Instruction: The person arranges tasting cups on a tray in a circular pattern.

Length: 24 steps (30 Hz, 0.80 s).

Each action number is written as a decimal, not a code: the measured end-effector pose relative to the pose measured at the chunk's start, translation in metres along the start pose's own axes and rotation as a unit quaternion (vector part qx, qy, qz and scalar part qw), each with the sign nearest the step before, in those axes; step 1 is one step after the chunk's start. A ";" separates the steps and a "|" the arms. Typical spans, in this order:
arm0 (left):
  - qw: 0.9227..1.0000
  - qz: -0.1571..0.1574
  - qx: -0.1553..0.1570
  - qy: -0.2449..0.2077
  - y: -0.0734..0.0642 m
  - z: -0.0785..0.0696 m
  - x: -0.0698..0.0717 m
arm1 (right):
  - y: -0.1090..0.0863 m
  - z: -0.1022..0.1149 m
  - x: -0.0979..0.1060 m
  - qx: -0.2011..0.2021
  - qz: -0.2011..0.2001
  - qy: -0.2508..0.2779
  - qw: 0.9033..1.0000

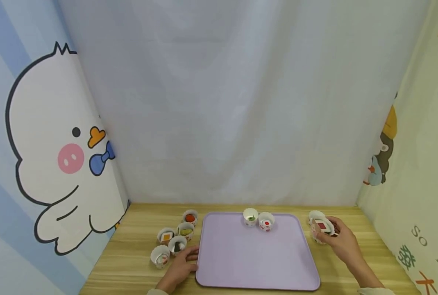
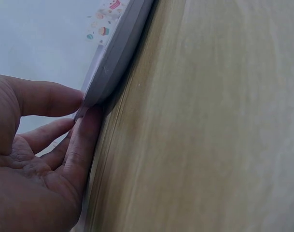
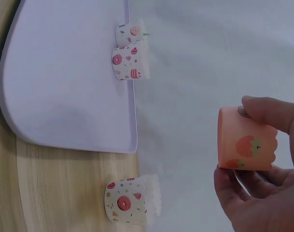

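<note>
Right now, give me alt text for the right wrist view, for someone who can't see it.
A right hand pinches a pink paper cup printed with a strawberry. Two patterned cups stand on a lilac tray, and another cup sits on the wooden table beside it.

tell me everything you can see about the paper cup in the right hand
The paper cup is a small cupcake-style liner with a pleated wall and scalloped rim, pinkish in the wrist view, printed with a strawberry. The right hand pinches it between thumb and fingers, lifted clear of the wooden table, right of the lilac tray. The head view shows a red-and-white piece inside.
</note>
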<state>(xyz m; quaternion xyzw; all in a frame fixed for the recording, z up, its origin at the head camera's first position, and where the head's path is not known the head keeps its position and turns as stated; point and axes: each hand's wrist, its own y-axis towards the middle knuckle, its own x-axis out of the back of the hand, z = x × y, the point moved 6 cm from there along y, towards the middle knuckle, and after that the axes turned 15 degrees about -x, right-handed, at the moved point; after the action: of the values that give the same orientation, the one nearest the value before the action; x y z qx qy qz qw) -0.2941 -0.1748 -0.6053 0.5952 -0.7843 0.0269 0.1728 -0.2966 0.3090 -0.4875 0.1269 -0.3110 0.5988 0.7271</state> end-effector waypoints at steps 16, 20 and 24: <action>1.000 0.006 0.002 0.000 0.001 0.004 0.001 | 0.022 0.011 -0.056 -0.005 0.027 0.039 0.999; 1.000 0.003 0.004 0.000 0.001 0.004 0.001 | 0.027 0.013 -0.069 0.000 0.017 0.032 0.999; 1.000 0.002 0.003 0.002 0.001 0.003 0.000 | 0.032 0.014 -0.079 0.013 0.001 0.014 1.000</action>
<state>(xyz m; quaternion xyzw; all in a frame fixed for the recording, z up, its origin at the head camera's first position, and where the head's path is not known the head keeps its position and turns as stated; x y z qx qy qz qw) -0.2958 -0.1756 -0.6080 0.5943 -0.7850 0.0310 0.1721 -0.3381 0.2466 -0.5301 0.1275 -0.2934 0.6047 0.7293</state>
